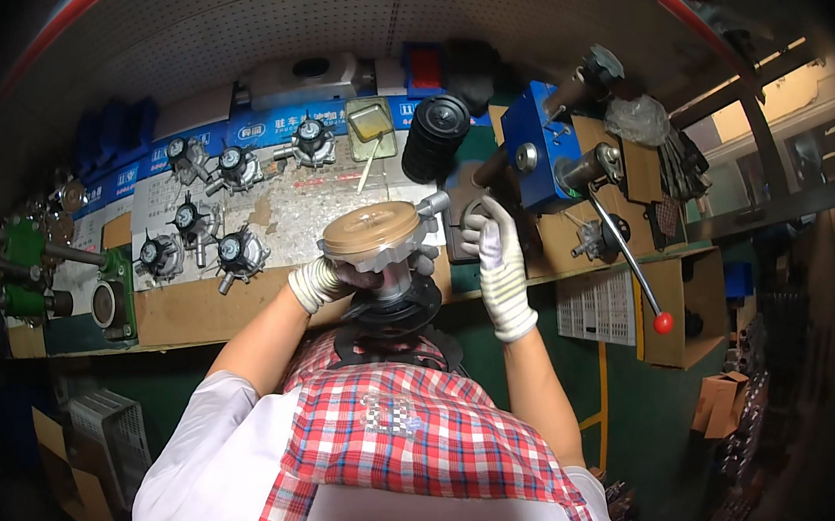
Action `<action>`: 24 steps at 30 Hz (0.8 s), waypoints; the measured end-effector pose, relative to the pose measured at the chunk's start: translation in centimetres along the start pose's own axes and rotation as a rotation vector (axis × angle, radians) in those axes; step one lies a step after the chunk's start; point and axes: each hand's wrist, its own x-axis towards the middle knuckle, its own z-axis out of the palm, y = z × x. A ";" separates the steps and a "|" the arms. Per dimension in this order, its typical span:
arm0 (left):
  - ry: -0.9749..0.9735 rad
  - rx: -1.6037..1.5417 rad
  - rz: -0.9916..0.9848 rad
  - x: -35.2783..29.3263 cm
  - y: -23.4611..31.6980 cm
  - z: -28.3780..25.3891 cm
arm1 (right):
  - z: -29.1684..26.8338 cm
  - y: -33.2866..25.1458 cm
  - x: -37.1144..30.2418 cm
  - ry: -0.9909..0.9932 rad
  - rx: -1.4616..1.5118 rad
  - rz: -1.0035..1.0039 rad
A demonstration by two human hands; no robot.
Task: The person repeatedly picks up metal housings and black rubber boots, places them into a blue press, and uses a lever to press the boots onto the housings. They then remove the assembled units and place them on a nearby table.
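Observation:
My left hand (339,276), in a white knitted glove, grips a metal water pump (397,280) from its left side, partly hidden beneath the casting. A round brown plate (371,227) forms the pump's upper face, and a pipe stub (432,204) sticks out at its right. Below it is a black round part (397,308); whether the two touch I cannot tell. My right hand (494,243), gloved too, is raised to the right of the pump and apart from it. Its fingers are loosely bent, with nothing visible in them.
Several similar pumps (239,253) stand on the bench at left. Behind my hands are a stack of black rings (434,138) and a tray with yellow grease (370,122). At right stands a blue press (540,153) with a red-knobbed lever (628,250); a green fixture (114,300) is at left.

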 end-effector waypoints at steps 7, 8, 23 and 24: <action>0.306 1.077 0.169 -1.9 -0.6 0.8 | 1.7 -3.1 2.9 -0.357 0.262 0.268; 0.268 1.258 0.226 -2.4 -0.5 -0.8 | 1.6 -2.9 2.9 -0.325 0.235 0.241; 0.728 0.917 0.259 1.6 -4.7 3.8 | 0.7 -6.8 -2.0 -0.091 -0.203 -0.092; 0.729 0.835 0.284 1.3 -4.9 3.6 | -0.4 -6.0 -2.4 -0.107 -0.309 -0.195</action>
